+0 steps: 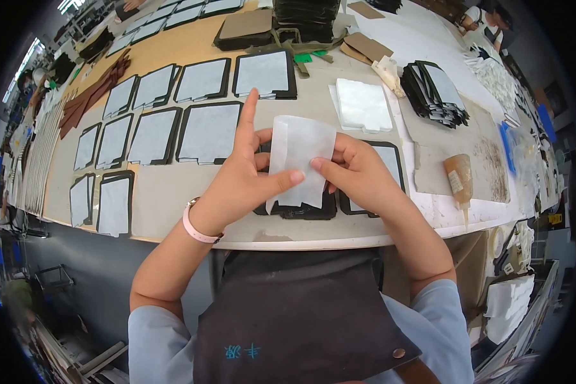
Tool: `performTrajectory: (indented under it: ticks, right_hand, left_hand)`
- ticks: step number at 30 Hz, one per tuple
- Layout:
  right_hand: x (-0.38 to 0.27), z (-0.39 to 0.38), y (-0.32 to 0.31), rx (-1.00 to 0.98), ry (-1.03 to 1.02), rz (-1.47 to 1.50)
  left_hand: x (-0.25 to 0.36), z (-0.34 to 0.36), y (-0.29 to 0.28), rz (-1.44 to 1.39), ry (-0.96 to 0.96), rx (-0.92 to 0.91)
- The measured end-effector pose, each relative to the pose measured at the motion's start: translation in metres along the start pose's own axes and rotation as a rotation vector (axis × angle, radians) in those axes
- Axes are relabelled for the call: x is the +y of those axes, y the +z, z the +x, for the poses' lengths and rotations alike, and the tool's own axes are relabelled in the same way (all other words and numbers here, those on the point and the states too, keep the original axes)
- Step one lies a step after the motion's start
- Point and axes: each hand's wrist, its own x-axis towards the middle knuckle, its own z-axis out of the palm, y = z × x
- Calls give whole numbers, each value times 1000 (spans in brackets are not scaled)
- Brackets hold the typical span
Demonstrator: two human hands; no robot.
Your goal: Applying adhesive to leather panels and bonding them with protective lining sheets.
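The left hand (237, 174) and right hand (363, 171) pinch a thin white sheet (299, 142) between thumbs and fingers, the left index finger raised. The sheet is above a black-edged panel (313, 212) near the worktop's (179, 203) front edge; a white stack (363, 105) lies beyond, to the right.

The sheet (301, 150) hides some fingers of the left hand (240, 173) and right hand (360, 168), and much of the black piece (318, 212) below. The top edge cuts off the black stack (306, 19), the lower edge the apron (301, 307). The co-worker (485, 25) is too small to read clearly.
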Motion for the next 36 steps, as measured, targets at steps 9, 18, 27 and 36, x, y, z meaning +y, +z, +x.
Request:
performTrajectory:
  ticks: [9, 18, 27, 36]
  right_hand:
    - [17, 4, -18, -34, 97, -63]
    - [40, 11, -19, -5, 71, -155]
    - [45, 9, -15, 51, 0, -254]
    - [53, 14, -16, 58, -34, -297]
  left_hand:
    - [-18, -14, -16, 708, 240, 43]
    - [-35, -24, -11, 619, 140, 119]
    - [-45, -25, -14, 707, 112, 146]
    - [-49, -23, -15, 737, 209, 155]
